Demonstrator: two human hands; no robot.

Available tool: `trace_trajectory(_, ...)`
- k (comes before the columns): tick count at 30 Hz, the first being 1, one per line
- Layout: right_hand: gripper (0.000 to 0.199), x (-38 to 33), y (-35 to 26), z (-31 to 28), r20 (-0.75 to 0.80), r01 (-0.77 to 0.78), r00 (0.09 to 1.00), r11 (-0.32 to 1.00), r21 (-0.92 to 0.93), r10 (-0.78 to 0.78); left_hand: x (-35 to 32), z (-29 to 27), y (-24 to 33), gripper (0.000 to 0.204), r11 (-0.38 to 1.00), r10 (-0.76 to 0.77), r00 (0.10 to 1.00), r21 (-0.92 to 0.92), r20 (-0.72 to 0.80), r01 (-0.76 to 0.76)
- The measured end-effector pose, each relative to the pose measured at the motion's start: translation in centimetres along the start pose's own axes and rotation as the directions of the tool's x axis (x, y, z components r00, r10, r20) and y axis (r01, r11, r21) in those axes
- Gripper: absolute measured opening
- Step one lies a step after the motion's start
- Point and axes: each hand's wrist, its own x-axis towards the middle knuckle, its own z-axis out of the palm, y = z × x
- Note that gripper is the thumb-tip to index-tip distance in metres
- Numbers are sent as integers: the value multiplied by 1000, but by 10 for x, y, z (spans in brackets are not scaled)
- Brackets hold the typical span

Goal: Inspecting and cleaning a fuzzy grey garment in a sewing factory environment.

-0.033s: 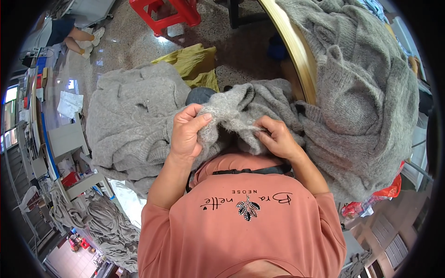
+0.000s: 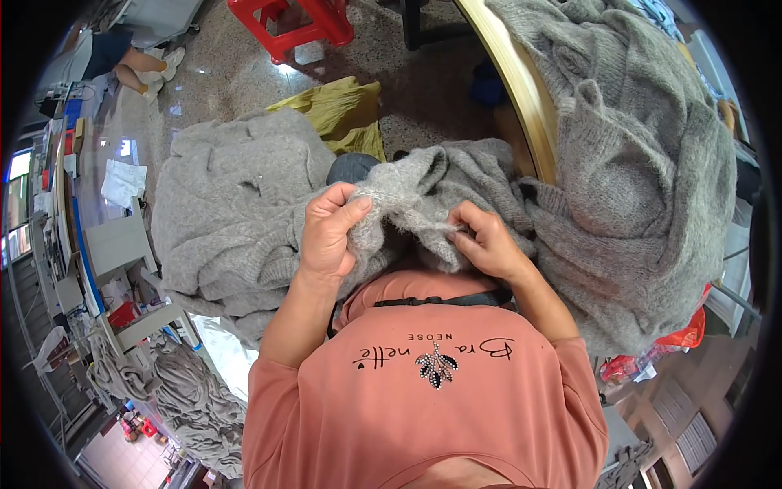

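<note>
A fuzzy grey knitted garment (image 2: 407,181) lies over my lap, with part of it raised between my hands. My left hand (image 2: 330,228) is closed on a bunched fold, thumb on top. To the right, my right hand (image 2: 487,240) pinches the knit's edge between thumb and fingers. Whether a needle or thread is in that pinch is too small to make out. The stretch of knit between the hands is loose and fluffy. Beside my left hand a heap of grey knitwear (image 2: 236,196) spreads out.
More grey knitwear (image 2: 635,179) is piled on a wood-edged table (image 2: 521,90) at the right. Ahead are yellow cloth-like sacking (image 2: 350,114) and a red plastic stool (image 2: 293,24) on the speckled floor. Another person's legs (image 2: 134,69) show at far left, near cluttered benches.
</note>
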Motion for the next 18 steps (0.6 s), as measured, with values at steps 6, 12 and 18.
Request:
trace_trajectory(6,20,4,2,12,-174,248,949,963,-103,-263,-3,8,-10,8,998,50,999,41,-2,-50)
trace_trajectory(12,21,2,-40,9,77,713,507,368,-597,-859,-1,24,-18,5,978,0,992,205,126,-26)
trace_trajectory(18,23,8,-33,14,5,628,492,351,-694,-871,-8,29,-25,4,975,-213,964,96,161,200)
